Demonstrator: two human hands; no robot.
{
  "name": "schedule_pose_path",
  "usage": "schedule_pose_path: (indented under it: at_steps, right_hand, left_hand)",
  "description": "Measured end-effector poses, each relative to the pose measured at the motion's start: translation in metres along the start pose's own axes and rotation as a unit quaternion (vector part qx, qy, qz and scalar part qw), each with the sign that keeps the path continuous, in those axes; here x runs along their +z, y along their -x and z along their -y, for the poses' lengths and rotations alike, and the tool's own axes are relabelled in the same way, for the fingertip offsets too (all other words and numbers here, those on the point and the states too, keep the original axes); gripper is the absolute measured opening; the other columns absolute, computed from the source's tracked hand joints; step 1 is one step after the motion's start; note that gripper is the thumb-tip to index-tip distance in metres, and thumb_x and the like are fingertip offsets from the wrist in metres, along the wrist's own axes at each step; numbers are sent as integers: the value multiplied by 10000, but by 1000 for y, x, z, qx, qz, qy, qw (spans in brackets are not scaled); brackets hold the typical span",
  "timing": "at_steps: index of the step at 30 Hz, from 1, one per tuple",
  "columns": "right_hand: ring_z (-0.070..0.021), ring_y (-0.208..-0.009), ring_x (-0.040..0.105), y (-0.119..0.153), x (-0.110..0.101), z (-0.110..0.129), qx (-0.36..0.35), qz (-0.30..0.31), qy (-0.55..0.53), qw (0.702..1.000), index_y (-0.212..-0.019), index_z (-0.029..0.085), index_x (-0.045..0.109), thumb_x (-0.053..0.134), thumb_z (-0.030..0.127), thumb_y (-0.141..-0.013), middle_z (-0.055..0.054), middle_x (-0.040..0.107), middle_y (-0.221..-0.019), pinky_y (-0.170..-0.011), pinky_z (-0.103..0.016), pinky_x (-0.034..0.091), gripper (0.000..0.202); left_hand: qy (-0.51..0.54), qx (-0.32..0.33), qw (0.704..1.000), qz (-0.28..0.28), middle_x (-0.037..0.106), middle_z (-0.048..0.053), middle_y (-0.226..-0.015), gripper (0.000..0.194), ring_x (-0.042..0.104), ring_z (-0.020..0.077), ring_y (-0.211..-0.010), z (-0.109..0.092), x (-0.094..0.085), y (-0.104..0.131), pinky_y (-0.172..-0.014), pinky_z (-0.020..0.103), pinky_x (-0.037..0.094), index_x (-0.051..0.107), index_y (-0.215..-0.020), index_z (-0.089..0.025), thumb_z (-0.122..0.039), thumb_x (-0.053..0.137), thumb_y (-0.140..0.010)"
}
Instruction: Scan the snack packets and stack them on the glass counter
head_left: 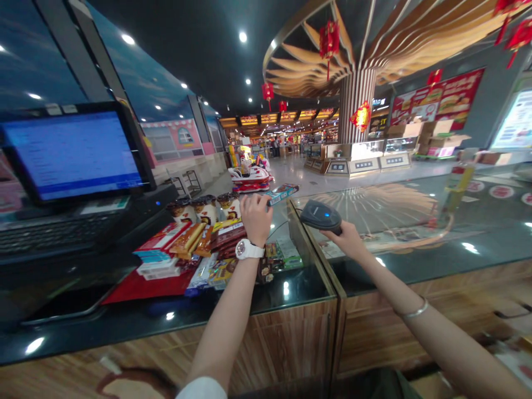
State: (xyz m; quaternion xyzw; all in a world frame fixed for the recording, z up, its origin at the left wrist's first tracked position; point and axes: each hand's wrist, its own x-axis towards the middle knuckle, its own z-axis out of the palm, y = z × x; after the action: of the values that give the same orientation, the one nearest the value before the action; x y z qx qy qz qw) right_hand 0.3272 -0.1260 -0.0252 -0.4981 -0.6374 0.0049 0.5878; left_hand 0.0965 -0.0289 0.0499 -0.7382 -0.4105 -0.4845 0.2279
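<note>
My left hand (255, 219), with a white watch on its wrist, is closed on a thin blue box (282, 194) that sticks out to the right, above the glass counter. To its right, my right hand (348, 239) grips a dark barcode scanner (321, 216) whose small blue light is lit. The scanner's head points left, apart from the box. Left of my left forearm and beneath it lie packaged snacks (224, 238), with red and white boxes (160, 246) at their left. Three lidded cups (205, 209) stand behind the snacks.
At the left are a lit monitor (75, 155), a keyboard (54, 235) and a dark flat tablet-like device (75, 299) near the front edge. The glass counter (399, 260) continues to the right, with a yellow-and-red object (457, 185) on it. Beyond lies a shop hall.
</note>
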Motion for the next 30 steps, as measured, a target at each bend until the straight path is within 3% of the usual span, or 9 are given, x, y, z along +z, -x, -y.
schedule_pose_path:
  at_steps: [9,18,30]
  right_hand:
    - [-272,-796,698,1,-2,1,16,-15,18,1000,-891,173,711,631,568,-775,-90,764,-842,-754,-368,550,420]
    - [-282,-870,706,9,3,-2,-14,43,44,998,-1108,172,677,620,481,-816,-96,762,-949,-774,-368,546,428]
    - [-299,-912,703,11,5,-6,-11,46,84,995,-1152,172,648,609,446,-827,-110,753,-966,-762,-369,543,426]
  left_hand:
    - [34,-65,997,30,657,19,-909,163,612,233,-968,3,3,-1,-1068,411,350,651,-894,-259,-141,614,-788]
    - [44,-68,994,69,675,9,-899,133,630,204,-912,2,7,2,-1078,397,327,652,-878,-245,-145,622,-795]
    - [45,-56,995,76,686,14,-923,127,633,208,-933,4,9,4,-1076,399,320,647,-890,-247,-159,616,-805]
